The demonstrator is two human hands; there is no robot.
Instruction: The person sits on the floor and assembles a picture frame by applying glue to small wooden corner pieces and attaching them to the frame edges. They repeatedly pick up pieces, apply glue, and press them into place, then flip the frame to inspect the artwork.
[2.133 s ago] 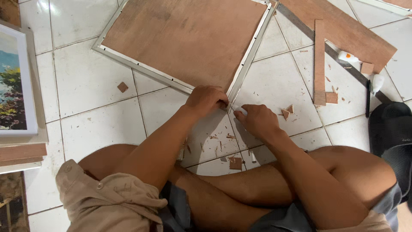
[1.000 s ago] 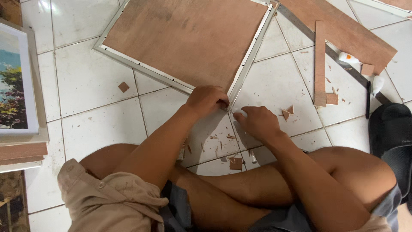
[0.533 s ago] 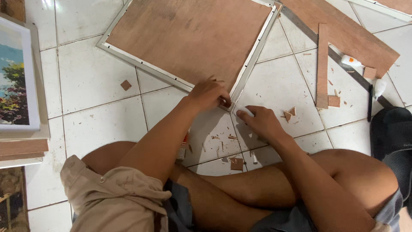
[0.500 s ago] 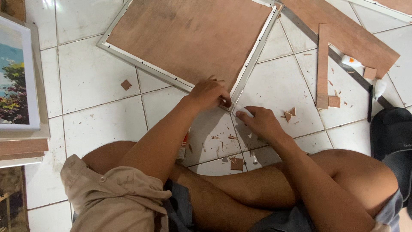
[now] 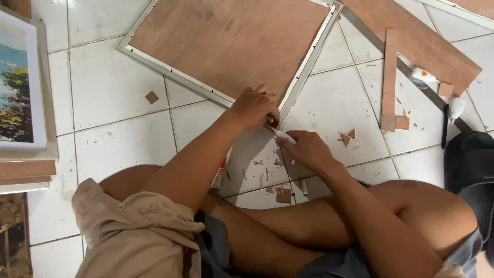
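I judge the backing board (image 5: 231, 44) already seated, my left hand (image 5: 254, 107) pinching the frame (image 5: 303, 77) corner, my right hand (image 5: 303, 149) gripping a small white tool (image 5: 284, 135) beside it, fastening unfinished.

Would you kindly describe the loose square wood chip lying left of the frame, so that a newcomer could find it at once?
Start at the big brown board in its pale frame, lying face down on the white tile floor. Just off its lower left edge, a small square wood chip sits alone on a tile. The other wood scraps lie to the right of the hands, among splinters; this one has nothing around it.
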